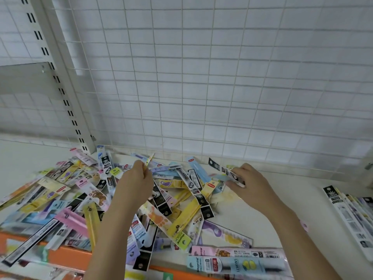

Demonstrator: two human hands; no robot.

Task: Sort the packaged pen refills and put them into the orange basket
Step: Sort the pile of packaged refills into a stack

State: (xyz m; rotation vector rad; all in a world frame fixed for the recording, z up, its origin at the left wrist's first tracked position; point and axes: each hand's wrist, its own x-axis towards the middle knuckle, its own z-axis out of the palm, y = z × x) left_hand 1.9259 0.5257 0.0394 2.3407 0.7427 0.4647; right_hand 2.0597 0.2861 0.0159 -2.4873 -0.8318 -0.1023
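Pile of packaged pen refills (125, 199): loose heap of narrow sleeves in yellow, pink, blue, black and white, lay criss-crossed over the left and middle of the white worktop (262, 219), reaching back to the foot of the wall.

Left hand (137, 180): raised over the heap's middle, grip pinched together on a thin yellow packet (149, 161) that stood tilted upward above the pile.

Right hand (250, 184): at the heap's right edge, grip closed round a black-and-white packet (226, 170), held low and slanted.

Sorted stack (351, 215): a neat row of packets, well apart at the right edge of the worktop.

Orange edge (66, 257): ran along the near front, partly covered by overhanging packets; whether this was the basket could not be told.

Surroundings: white wire grid panel (222, 77) before a tiled wall; slotted shelf upright (60, 87) at left, its foot just behind the heap.
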